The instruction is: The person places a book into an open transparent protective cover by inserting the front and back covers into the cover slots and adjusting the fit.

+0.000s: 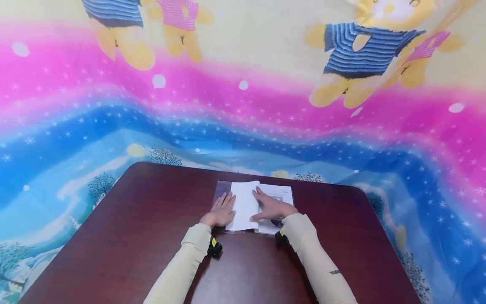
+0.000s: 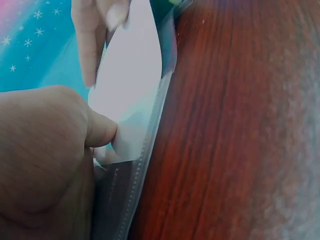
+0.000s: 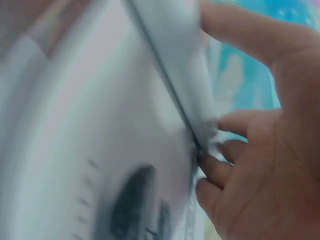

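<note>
An open booklet (image 1: pixel 245 207) with white pages lies on the table, its left side in a clear plastic cover (image 2: pixel 116 200). My left hand (image 1: pixel 220 211) rests on the left edge of the booklet, fingers extended, with its thumb on the white page (image 2: pixel 132 100). Over the inner part of the booklet, my right hand (image 1: pixel 274 207) has its thumb and fingers spread apart, fingertips at the page near the fold. In the right wrist view its fingers (image 3: pixel 220 172) touch the blurred page edge. The right page (image 1: pixel 286 195) carries print and a dark picture, partly hidden by that hand.
The dark red-brown wooden table (image 1: pixel 133 236) has rounded far corners. Behind it hangs a colourful cloth (image 1: pixel 243 109) printed with bears and snowflakes. A small black camera (image 1: pixel 215 247) is strapped on the left wrist, and another one (image 1: pixel 281 237) on the right.
</note>
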Action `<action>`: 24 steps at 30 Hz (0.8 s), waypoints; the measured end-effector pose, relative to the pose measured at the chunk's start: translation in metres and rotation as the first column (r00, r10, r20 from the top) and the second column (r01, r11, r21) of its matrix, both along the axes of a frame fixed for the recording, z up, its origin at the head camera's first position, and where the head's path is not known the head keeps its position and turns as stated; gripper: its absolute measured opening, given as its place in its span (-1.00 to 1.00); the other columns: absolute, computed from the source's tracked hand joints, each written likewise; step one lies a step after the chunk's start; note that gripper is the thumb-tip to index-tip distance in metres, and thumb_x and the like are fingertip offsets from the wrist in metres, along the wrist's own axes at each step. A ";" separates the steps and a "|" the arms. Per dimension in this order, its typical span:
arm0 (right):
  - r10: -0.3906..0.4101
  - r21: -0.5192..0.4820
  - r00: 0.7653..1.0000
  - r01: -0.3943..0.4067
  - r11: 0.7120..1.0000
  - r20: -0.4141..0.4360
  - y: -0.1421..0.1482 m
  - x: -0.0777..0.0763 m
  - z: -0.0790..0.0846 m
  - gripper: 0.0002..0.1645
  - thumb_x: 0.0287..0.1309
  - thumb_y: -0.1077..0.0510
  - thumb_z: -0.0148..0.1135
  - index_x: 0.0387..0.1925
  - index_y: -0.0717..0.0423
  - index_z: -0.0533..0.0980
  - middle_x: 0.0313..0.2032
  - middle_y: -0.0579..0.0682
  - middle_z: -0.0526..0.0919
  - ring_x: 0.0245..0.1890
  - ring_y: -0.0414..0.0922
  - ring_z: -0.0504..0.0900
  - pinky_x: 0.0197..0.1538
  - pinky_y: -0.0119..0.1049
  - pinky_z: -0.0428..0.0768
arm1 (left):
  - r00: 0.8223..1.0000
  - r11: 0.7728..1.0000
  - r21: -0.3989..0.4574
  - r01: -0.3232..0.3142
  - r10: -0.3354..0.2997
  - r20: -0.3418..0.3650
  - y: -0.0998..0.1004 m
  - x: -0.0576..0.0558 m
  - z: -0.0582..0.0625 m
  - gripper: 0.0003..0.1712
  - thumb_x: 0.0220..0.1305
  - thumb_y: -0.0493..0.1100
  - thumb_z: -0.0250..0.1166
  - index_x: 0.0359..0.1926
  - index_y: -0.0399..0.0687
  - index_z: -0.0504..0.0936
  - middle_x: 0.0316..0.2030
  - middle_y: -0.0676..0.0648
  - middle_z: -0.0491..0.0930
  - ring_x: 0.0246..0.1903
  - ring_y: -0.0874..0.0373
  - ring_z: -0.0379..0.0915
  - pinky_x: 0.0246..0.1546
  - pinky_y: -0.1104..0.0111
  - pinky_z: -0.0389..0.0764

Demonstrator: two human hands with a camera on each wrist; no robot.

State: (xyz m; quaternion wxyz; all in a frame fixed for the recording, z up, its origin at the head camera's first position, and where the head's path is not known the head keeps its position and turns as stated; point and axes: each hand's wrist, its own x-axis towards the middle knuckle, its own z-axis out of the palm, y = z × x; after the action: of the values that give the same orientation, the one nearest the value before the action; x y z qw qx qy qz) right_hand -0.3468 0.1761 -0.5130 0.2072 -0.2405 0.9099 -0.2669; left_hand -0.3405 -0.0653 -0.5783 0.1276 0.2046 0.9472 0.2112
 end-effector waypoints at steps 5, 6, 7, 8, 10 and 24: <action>0.008 -0.007 0.999 -0.008 1.000 0.034 0.006 -0.002 0.001 0.39 0.06 -0.19 0.53 0.63 0.14 -0.15 0.63 0.11 -0.31 0.62 0.08 -0.21 0.57 0.12 0.06 | 1.000 0.999 0.036 0.003 -0.004 0.007 0.000 0.005 0.007 -0.23 0.59 0.04 -0.17 0.63 -0.13 -0.15 0.63 -0.16 -0.30 0.61 -0.11 -0.47 0.59 0.03 -0.35; 0.010 0.000 1.000 -0.010 1.000 0.026 0.006 -0.002 0.000 0.39 0.06 -0.20 0.53 0.63 0.13 -0.15 0.63 0.10 -0.30 0.62 0.07 -0.20 0.57 0.11 0.06 | 1.000 0.999 0.049 0.002 -0.002 0.005 -0.001 0.006 0.008 -0.24 0.58 0.03 -0.16 0.63 -0.15 -0.13 0.63 -0.17 -0.29 0.61 -0.12 -0.47 0.58 0.02 -0.35; 0.010 0.000 1.000 -0.010 1.000 0.020 0.006 -0.002 0.000 0.39 0.06 -0.21 0.53 0.63 0.13 -0.14 0.63 0.10 -0.30 0.62 0.07 -0.20 0.57 0.10 0.06 | 1.000 0.999 0.046 0.001 -0.002 0.006 0.000 0.007 0.008 -0.24 0.59 0.03 -0.17 0.63 -0.14 -0.14 0.63 -0.17 -0.29 0.61 -0.12 -0.47 0.59 0.03 -0.35; 0.010 -0.002 1.000 -0.010 1.000 0.013 0.006 -0.002 -0.001 0.39 0.05 -0.20 0.54 0.63 0.13 -0.13 0.63 0.10 -0.29 0.62 0.07 -0.19 0.57 0.10 0.06 | 1.000 0.999 0.049 -0.002 0.002 0.005 0.000 0.007 0.009 -0.24 0.59 0.03 -0.17 0.63 -0.15 -0.14 0.63 -0.17 -0.29 0.61 -0.12 -0.47 0.59 0.03 -0.35; 0.009 -0.017 1.000 -0.008 1.000 0.009 0.006 -0.002 -0.002 0.38 0.05 -0.18 0.55 0.62 0.13 -0.12 0.63 0.10 -0.29 0.62 0.07 -0.20 0.57 0.10 0.05 | 1.000 0.998 0.058 -0.008 0.008 -0.002 0.000 0.008 0.009 -0.25 0.59 0.02 -0.17 0.63 -0.15 -0.12 0.63 -0.17 -0.28 0.61 -0.11 -0.46 0.59 0.03 -0.34; 0.010 -0.008 1.000 -0.010 1.000 0.002 0.003 -0.001 -0.004 0.39 0.05 -0.19 0.55 0.62 0.13 -0.13 0.63 0.10 -0.29 0.62 0.06 -0.23 0.58 0.09 0.04 | 0.999 0.999 0.043 -0.005 0.007 -0.039 -0.001 0.005 -0.001 -0.24 0.58 0.03 -0.16 0.63 -0.15 -0.10 0.63 -0.18 -0.26 0.61 -0.13 -0.42 0.59 0.02 -0.32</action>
State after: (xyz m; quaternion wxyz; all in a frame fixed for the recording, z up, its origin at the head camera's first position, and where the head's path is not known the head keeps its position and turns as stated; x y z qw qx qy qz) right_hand -0.3475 0.1790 -0.5166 0.2084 -0.2454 0.9075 -0.2697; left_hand -0.3360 -0.0667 -0.5793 0.1041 0.2087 0.9454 0.2277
